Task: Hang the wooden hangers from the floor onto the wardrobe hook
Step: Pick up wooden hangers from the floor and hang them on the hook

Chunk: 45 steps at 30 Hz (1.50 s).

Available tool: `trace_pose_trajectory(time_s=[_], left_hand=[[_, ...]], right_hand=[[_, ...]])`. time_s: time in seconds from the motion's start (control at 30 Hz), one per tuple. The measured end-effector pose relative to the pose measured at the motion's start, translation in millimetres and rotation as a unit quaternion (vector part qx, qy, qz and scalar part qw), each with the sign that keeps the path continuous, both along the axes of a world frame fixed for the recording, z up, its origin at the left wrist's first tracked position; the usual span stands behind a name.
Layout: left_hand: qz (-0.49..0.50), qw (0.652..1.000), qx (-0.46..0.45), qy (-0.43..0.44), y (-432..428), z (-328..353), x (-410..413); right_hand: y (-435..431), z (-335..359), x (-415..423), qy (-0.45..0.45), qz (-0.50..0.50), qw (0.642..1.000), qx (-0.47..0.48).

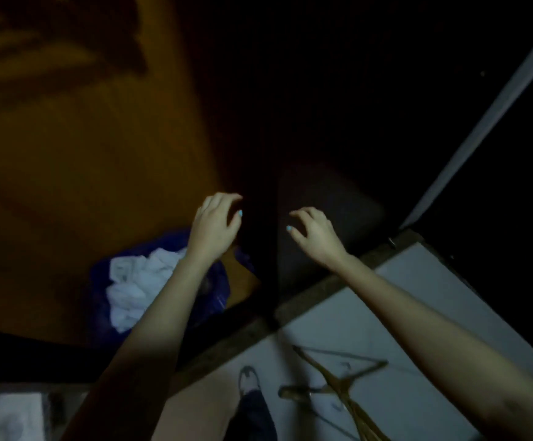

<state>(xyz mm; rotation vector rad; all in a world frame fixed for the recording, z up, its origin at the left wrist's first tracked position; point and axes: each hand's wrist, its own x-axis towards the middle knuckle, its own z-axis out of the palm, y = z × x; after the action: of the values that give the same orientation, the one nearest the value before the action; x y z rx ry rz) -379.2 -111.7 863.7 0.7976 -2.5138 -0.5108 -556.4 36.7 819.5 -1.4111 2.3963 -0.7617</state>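
Dim wardrobe interior (77, 154) fills our view, its orange-brown wall to one side and a dark hanging garment (260, 243) in the middle. Our left hand (216, 226) and right hand (314, 235) flank that garment, fingers curled and spread, gripping nothing we can see. Below the garment, wooden hangers (343, 385) lie on the pale floor (418, 313). Left of the garment sits a blue bag (214, 300) holding white cloth (134, 284).

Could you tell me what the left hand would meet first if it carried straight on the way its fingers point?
Probably the dark hanging garment just beyond the left hand; depth is unclear in this dim view.
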Motion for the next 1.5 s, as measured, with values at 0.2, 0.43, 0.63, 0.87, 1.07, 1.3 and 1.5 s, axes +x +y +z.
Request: trace_pose_trajectory(time_s=[0.2,0.43,0.63,0.87,1.07,1.3,1.5], left_hand=[[-0.025,0.984,0.124,-0.126,149,-154,-22],[-0.101,0.956,0.194,-0.194,253,-381,-23],[-0.171,0.928,0.217,-0.25,278,-609,-48],[-0.255,0.885,0.214,-0.325,291,-847,-89],[-0.366,0.847,0.038,-0.383,296,-935,-97],[-0.392,0.852,0.072,-0.341,267,-811,-83],[-0.349,0.89,0.171,-0.24,249,-581,-93]], right_hand=[[180,-138,-10,-0.056,-0.078,0.983,0.155],[311,-351,-9,-0.137,-0.16,0.931,0.297],[339,-565,-12,-0.15,-0.164,0.913,0.343],[330,-773,-25,-0.111,-0.11,0.925,0.347],[327,-854,-33,-0.018,0.011,0.927,0.376],[315,-741,-24,-0.042,0.038,0.94,0.337],[295,-525,-53,-0.102,-0.01,0.961,0.258]])
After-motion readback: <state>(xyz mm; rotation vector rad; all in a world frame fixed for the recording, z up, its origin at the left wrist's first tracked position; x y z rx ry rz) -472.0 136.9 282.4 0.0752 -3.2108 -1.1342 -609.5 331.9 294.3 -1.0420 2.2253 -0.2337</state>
